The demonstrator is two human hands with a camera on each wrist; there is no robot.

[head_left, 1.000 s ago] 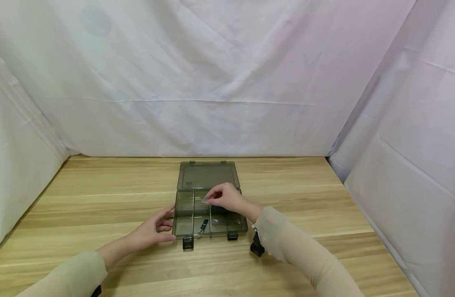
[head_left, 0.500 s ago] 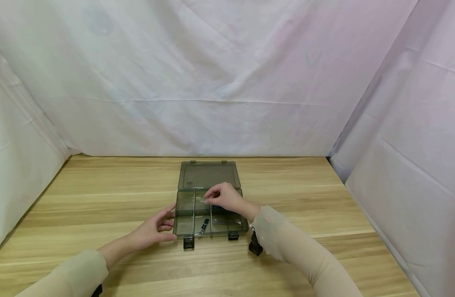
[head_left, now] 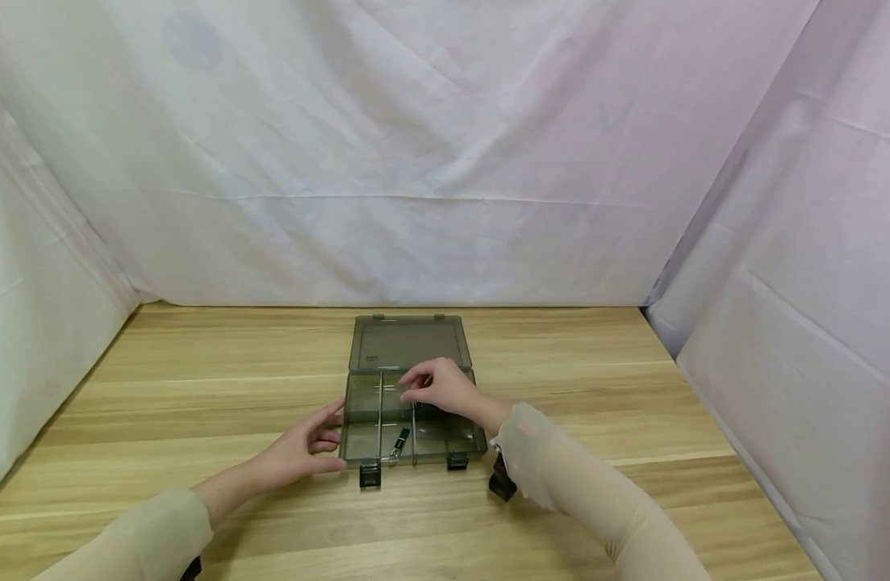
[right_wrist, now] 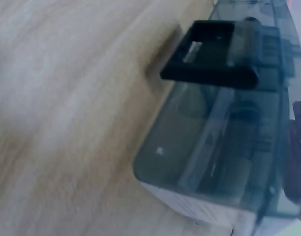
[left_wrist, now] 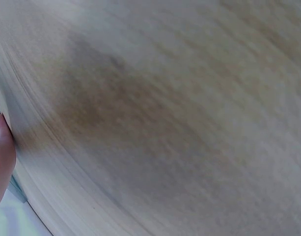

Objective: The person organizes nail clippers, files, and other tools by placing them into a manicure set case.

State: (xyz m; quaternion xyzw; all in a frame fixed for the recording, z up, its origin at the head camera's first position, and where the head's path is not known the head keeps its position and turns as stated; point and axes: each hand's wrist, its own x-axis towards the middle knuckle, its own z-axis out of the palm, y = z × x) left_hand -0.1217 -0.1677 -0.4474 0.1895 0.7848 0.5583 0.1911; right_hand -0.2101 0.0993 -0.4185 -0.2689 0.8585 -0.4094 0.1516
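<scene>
An open, smoky see-through compartment box (head_left: 361, 444) lies on the table, its lid (head_left: 411, 343) folded back. My left hand (head_left: 299, 448) rests against its left side, thumb by the front corner and fingers along the wall. Over the back middle compartment, my right hand (head_left: 445, 387) has thumb and fingertips together on what looks like a small translucent piece (head_left: 403, 396), too small to identify. A small dark strip with a silvery end (head_left: 400, 440) lies in the front middle compartment. Something dark lies partly hidden under the right hand.
Two black latches (head_left: 369, 474) hang at the box's front; one latch (right_wrist: 209, 54) shows close up in the right wrist view. The wooden table (head_left: 198, 363) has white cloth (head_left: 386, 161) behind it and at both sides.
Both hands stay almost where they were. The right fingertips shift only slightly over the box. The dark strip and the box keep their places.
</scene>
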